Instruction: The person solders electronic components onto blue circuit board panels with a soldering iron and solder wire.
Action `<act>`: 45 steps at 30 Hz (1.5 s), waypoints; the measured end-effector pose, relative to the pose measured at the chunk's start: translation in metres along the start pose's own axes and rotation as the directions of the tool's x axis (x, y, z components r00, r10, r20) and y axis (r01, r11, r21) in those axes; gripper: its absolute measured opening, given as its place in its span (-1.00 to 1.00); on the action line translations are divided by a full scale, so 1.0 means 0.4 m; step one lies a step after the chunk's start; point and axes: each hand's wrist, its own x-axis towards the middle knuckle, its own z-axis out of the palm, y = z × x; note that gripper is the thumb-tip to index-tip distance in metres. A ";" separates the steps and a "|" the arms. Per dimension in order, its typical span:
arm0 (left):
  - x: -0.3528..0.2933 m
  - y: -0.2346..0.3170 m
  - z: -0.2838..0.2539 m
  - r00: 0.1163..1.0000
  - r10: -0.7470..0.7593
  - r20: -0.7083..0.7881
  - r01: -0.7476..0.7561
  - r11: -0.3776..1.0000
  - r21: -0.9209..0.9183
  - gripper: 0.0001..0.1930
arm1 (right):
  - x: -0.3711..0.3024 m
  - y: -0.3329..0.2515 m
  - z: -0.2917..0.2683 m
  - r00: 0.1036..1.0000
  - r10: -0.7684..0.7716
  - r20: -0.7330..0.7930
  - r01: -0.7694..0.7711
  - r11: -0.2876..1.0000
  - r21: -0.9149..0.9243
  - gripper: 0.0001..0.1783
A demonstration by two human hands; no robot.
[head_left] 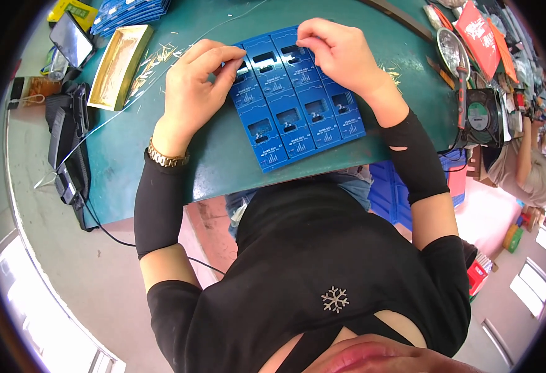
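A blue circuit board panel (pixel 298 105) lies on the green table in front of me, divided into several equal sections with dark rectangular cut-outs. My left hand (pixel 200 81) is at the panel's far left corner, thumb and forefinger pinched together near its edge. Above the far right part of the panel, my right hand (pixel 342 55) also pinches thumb and fingertips. What either pinch holds, if anything, is too small to make out. Thin gold-coloured pins (pixel 152 67) lie scattered left of my left hand, and a few more pins (pixel 392 76) lie beside my right wrist.
A shallow yellowish tray (pixel 119 68) stands at the left beside the pins. Behind it are stacked blue boards (pixel 127 13) and a phone (pixel 72 38). A black bag (pixel 68 140) hangs at the left edge. At the right are a round mesh strainer (pixel 452 48) and a small fan (pixel 484 117).
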 end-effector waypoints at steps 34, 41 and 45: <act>-0.003 -0.025 -0.009 1.000 0.014 0.001 -0.014 0.998 0.055 -0.89 | 0.012 -0.051 -0.009 0.982 0.169 0.086 -0.177 0.980 0.092 -0.93; 0.000 -0.025 -0.014 0.999 0.034 -0.002 -0.034 0.996 0.076 -0.88 | 0.016 -0.052 -0.007 0.984 0.137 0.115 -0.145 0.987 0.065 -0.93; 0.003 -0.021 -0.022 0.999 0.032 0.002 -0.032 0.996 0.081 -0.88 | 0.015 -0.051 -0.009 0.982 0.132 0.133 -0.144 0.986 0.083 -0.94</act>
